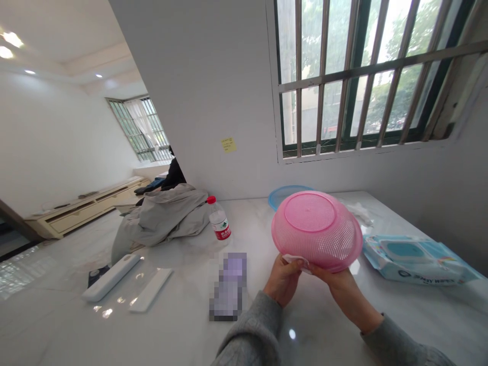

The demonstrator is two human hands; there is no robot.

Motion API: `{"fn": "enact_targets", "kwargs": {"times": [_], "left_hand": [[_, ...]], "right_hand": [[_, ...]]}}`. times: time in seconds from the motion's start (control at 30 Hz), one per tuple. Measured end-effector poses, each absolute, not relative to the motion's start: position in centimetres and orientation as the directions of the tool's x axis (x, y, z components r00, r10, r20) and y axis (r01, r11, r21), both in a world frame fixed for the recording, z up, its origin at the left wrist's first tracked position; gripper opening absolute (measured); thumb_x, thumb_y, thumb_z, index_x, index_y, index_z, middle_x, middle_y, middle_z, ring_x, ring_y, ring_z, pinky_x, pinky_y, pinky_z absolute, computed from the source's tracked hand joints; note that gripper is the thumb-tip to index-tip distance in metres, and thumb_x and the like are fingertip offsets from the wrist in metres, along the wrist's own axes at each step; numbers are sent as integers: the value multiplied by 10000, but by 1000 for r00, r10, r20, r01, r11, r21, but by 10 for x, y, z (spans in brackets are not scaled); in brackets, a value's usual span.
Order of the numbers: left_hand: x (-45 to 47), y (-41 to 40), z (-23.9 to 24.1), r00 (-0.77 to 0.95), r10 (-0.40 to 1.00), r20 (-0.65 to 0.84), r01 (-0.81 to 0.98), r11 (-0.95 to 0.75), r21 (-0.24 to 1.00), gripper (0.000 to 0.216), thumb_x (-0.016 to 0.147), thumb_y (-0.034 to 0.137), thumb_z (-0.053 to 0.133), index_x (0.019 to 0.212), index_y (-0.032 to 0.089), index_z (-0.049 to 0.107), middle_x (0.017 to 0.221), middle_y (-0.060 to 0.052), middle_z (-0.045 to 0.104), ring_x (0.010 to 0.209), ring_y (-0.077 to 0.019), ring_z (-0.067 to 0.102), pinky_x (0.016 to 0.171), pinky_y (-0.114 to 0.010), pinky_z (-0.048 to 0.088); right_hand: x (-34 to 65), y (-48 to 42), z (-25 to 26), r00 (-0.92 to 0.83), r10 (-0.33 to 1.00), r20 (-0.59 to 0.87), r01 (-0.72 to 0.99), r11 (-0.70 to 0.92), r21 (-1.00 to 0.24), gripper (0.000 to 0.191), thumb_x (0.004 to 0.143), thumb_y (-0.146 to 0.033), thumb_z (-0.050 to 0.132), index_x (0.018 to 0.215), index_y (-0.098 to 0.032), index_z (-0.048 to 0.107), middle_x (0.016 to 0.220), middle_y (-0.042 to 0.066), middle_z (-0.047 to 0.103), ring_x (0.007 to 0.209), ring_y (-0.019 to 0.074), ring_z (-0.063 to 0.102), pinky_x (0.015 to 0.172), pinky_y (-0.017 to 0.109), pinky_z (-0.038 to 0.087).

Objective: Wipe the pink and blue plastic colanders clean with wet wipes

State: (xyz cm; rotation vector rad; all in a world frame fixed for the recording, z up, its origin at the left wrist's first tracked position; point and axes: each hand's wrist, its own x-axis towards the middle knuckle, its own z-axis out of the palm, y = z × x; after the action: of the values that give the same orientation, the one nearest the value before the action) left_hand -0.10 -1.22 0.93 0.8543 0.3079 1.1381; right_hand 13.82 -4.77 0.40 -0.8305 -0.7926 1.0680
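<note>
A pink plastic colander (316, 231) is held upside down in front of me, its perforated wall and solid round base facing up. My left hand (282, 279) is shut on its near rim and pinches a white wet wipe (295, 262) against the plastic. My right hand (335, 290) grips the rim just beside it, with the fingers hidden behind the colander. Behind the colander, a light blue plastic basket (285, 195) is partly hidden. To the right lies an opened blue-and-white wet wipes pack (415, 259).
A bottled water (219, 219) stands on the white marble table (183, 325) beside a heap of grey cloth (163, 218). Two white plastic strips (110, 277) lie at the left. A blurred, pixelated object (229, 287) is near my left hand. A barred window (354, 76) fills the wall behind.
</note>
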Motion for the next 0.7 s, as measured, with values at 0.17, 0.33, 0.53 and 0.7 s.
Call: {"fn": "enact_targets", "kwargs": {"times": [0.17, 0.33, 0.53, 0.7], "left_hand": [[-1, -7, 3, 360, 918, 169, -696, 144, 704, 380, 771, 365, 906, 1068, 154, 799, 1016, -104, 794, 911, -235, 707, 885, -356, 519], [-3, -2, -1, 333, 932, 144, -717, 151, 680, 407, 756, 386, 928, 1064, 159, 789, 1080, -99, 786, 960, -223, 698, 927, -348, 518], [-4, 0, -6, 310, 944, 112, -748, 169, 642, 395, 780, 393, 918, 1081, 173, 788, 1128, -80, 799, 989, -203, 708, 925, -318, 521], [-4, 2, -7, 296, 950, 100, -788, 183, 588, 434, 792, 409, 909, 1144, 186, 787, 1222, -77, 794, 1154, -230, 700, 1060, -346, 488]], "right_hand": [[135, -49, 8, 259, 960, 104, -410, 206, -888, 488, 575, -360, 1035, 1011, -240, 851, 1019, 73, 845, 934, 333, 779, 793, 468, 673], [136, -48, 7, 243, 966, 89, -400, 184, -898, 517, 573, -429, 1033, 994, -195, 847, 992, 113, 839, 894, 335, 778, 741, 469, 680], [137, -48, 7, 248, 963, 109, -349, 194, -917, 465, 607, -437, 1016, 960, -185, 850, 951, 119, 839, 841, 326, 780, 726, 468, 685], [134, -49, 11, 282, 952, 118, -323, 210, -923, 501, 566, -415, 1035, 973, -187, 851, 960, 108, 841, 913, 368, 781, 811, 520, 679]]}}
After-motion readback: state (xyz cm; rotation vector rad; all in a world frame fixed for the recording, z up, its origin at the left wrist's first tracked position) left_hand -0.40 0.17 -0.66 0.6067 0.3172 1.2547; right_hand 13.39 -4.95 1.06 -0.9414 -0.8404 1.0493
